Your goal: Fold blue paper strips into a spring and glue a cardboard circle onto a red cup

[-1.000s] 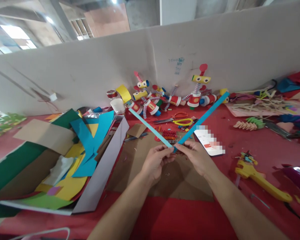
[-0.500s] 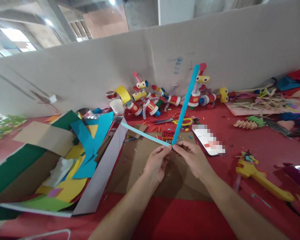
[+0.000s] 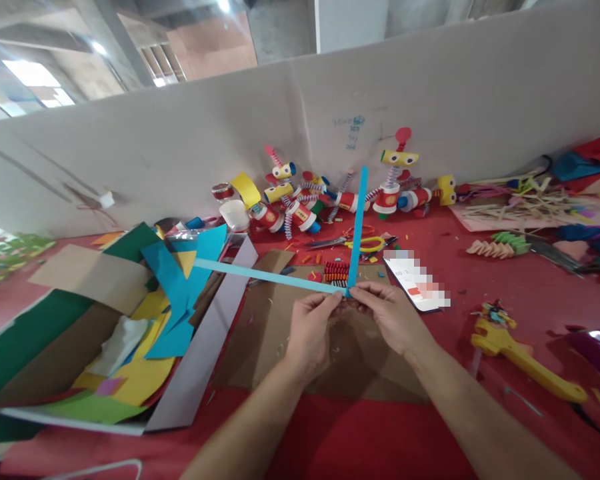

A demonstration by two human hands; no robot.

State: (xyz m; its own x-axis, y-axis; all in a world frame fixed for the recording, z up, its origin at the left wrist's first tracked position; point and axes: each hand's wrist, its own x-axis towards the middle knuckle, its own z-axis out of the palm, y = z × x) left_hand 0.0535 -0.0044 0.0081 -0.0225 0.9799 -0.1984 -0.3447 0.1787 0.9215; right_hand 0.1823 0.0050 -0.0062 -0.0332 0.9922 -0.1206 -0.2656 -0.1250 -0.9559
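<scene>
Head view: my left hand (image 3: 311, 327) pinches the light blue strip (image 3: 270, 276), my right hand (image 3: 387, 313) the darker strip (image 3: 359, 230), ends meeting over the cardboard (image 3: 257, 347), which gives room; leftwards the light one overlaps the box (image 3: 203, 343) edge.

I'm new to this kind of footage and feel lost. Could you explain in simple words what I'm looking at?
There is no machine here, just a person's two bare hands. The single camera is worn on the head, looking forward and down. The left hand pinches a pale blue strip reaching out leftward; the right hand pinches a darker blue strip pointing upward. The strips meet between the hands; I can't tell whether they are joined. Below is brown cardboard on a red table. To the left is an open box of coloured paper. To the right lie a phone and what looks like a glue gun. Behind, small figures line the pale wall.
</scene>
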